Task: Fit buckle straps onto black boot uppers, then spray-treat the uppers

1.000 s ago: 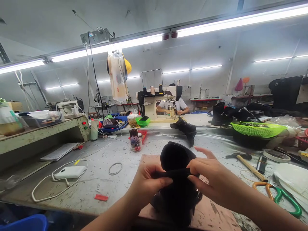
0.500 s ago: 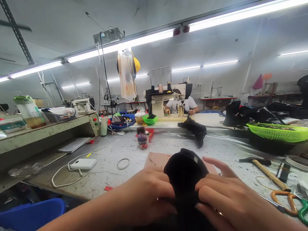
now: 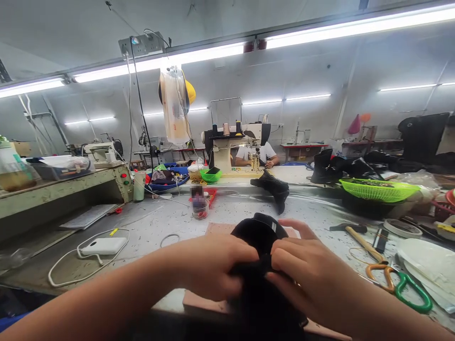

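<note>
A black boot (image 3: 261, 303), with a dark opening and a small pale tag inside the rim, is in front of me over a pinkish board (image 3: 204, 303). My left hand (image 3: 223, 260) is closed on the near edge of the opening, its lower fingers blurred. Close beside it, my right hand (image 3: 302, 260) pinches the same black edge between thumb and fingers, with one finger raised along the far rim. The boot's lower part is too dark to make out. Another black boot (image 3: 272, 187) lies on its side farther back on the table.
Scissors (image 3: 400, 284) with orange and green handles, a hammer (image 3: 366, 241) and a tape roll (image 3: 403, 228) lie at right. A green basket (image 3: 378, 189) stands behind them. At left are a white power bank (image 3: 103, 247) and its cable. A person sits behind a sewing machine (image 3: 227, 154).
My view has turned to the right. My left hand has moved in from the side of the boot's opening to its near edge, closer to my right hand, which keeps its grip.
</note>
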Available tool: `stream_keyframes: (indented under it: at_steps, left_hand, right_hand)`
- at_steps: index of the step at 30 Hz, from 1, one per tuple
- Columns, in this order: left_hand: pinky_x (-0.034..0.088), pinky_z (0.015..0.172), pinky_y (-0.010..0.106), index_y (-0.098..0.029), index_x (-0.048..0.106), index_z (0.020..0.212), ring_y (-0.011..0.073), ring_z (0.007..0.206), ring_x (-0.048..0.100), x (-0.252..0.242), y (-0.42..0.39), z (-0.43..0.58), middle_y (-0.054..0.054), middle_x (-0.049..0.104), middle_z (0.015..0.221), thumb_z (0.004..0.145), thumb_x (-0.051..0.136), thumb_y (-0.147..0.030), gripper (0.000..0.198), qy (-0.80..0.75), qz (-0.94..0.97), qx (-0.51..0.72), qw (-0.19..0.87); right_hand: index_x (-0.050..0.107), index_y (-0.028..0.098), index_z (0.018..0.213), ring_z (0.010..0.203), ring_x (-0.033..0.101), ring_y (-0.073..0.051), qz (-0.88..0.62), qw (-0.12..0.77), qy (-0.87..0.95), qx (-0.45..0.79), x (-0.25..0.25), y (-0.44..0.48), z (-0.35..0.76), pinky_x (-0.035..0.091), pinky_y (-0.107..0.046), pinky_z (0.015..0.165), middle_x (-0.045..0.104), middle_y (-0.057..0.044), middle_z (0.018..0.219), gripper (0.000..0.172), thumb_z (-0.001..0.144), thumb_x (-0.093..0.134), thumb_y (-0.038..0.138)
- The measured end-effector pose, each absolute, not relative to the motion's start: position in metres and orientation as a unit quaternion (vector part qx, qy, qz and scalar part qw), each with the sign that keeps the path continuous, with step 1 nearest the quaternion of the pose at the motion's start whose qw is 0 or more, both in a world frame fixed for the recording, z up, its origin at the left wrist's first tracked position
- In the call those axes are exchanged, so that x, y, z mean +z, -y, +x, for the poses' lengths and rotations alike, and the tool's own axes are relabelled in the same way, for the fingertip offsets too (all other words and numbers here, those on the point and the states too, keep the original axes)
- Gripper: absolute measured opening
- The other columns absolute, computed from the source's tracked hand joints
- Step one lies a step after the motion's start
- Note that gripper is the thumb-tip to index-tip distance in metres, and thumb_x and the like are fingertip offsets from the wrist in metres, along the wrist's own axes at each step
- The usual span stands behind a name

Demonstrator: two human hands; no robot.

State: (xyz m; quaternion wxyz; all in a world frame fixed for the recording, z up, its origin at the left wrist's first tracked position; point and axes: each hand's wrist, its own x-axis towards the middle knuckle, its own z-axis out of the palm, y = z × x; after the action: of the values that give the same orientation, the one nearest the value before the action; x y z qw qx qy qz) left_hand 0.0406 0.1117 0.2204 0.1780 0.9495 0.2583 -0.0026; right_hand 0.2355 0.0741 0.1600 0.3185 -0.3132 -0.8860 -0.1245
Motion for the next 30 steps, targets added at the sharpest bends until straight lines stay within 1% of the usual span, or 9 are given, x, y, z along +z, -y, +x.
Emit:
stream_keyframes:
  at_steps: [3,6,9,12,17,19,23,27,30]
  left_hand:
    - [0.035,0.060,0.021,-0.014,0.054,0.058,0.0112,0.066,0.047,0.222,-0.110,0.049,-0.001,0.049,0.066,0.072,0.064,-0.017,0.019,-0.242,0.957,0.032,0.156]
    - [0.035,0.059,0.020,-0.013,0.054,0.056,0.0094,0.064,0.045,0.220,-0.110,0.050,-0.002,0.046,0.064,0.075,0.064,-0.018,0.021,-0.223,0.947,0.054,0.223]
    - [0.035,0.058,0.019,-0.014,0.055,0.058,0.0084,0.063,0.044,0.219,-0.112,0.048,-0.003,0.044,0.066,0.075,0.062,-0.019,0.019,-0.227,0.933,0.058,0.273]
    - [0.037,0.062,0.020,-0.015,0.055,0.061,0.0098,0.067,0.045,0.220,-0.114,0.048,-0.002,0.047,0.070,0.077,0.058,-0.018,0.016,-0.225,0.929,0.036,0.293]
    - [0.039,0.068,0.020,-0.016,0.055,0.069,0.0114,0.073,0.048,0.228,-0.117,0.053,-0.002,0.049,0.074,0.073,0.055,-0.006,0.011,-0.194,0.942,-0.038,0.270]
    - [0.039,0.066,0.021,-0.017,0.054,0.071,0.0121,0.072,0.048,0.232,-0.116,0.057,-0.002,0.051,0.073,0.072,0.056,-0.004,0.013,-0.192,0.951,-0.074,0.232]
    - [0.038,0.068,0.025,-0.016,0.054,0.063,0.0154,0.073,0.051,0.234,-0.111,0.065,0.000,0.055,0.072,0.072,0.066,-0.017,0.015,-0.205,0.972,-0.054,0.101]
    - [0.037,0.062,0.021,-0.015,0.052,0.056,0.0111,0.067,0.049,0.228,-0.110,0.064,-0.002,0.052,0.066,0.073,0.065,-0.012,0.022,-0.176,0.972,-0.011,0.156]
    - [0.036,0.060,0.020,-0.014,0.052,0.056,0.0103,0.068,0.047,0.225,-0.111,0.059,-0.002,0.048,0.066,0.073,0.065,-0.011,0.022,-0.186,0.958,-0.021,0.219]
  right_hand:
    - [0.044,0.021,0.067,0.053,0.050,-0.009,-0.305,0.326,0.890,-0.091,0.165,-0.071,0.239,0.031,-0.039,0.098,0.052,0.006,0.059,0.017,0.083,0.046,0.017]
    - [0.042,0.021,0.065,0.067,0.058,-0.009,-0.328,0.285,0.901,0.018,0.173,-0.071,0.249,0.017,-0.043,0.108,0.060,0.006,0.076,0.019,0.079,0.055,0.016]
    - [0.041,0.020,0.064,0.078,0.059,-0.009,-0.348,0.246,0.901,0.079,0.181,-0.072,0.257,0.009,-0.047,0.111,0.059,0.005,0.088,0.021,0.075,0.056,0.011]
    - [0.039,0.020,0.061,0.070,0.056,-0.008,-0.350,0.243,0.901,0.078,0.184,-0.074,0.258,0.012,-0.047,0.111,0.054,0.006,0.079,0.023,0.074,0.056,0.010]
    - [0.041,0.020,0.059,0.062,0.053,-0.008,-0.341,0.269,0.899,0.058,0.180,-0.075,0.253,0.020,-0.047,0.108,0.051,0.006,0.068,0.023,0.075,0.056,0.013]
    - [0.044,0.019,0.058,0.059,0.051,-0.008,-0.347,0.282,0.894,0.035,0.177,-0.074,0.248,0.025,-0.046,0.105,0.050,0.006,0.065,0.020,0.075,0.055,0.014]
    - [0.051,0.019,0.061,0.061,0.052,-0.010,-0.353,0.324,0.877,0.009,0.172,-0.069,0.245,0.032,-0.042,0.098,0.054,0.005,0.063,0.016,0.075,0.053,0.012]
    - [0.050,0.020,0.061,0.080,0.060,-0.012,-0.359,0.249,0.893,0.107,0.176,-0.069,0.257,0.023,-0.043,0.107,0.064,0.005,0.086,0.020,0.069,0.069,0.016]
    - [0.050,0.020,0.062,0.103,0.055,-0.017,-0.371,0.210,0.893,0.144,0.179,-0.072,0.266,0.025,-0.043,0.106,0.063,0.003,0.104,0.022,0.067,0.072,0.016]
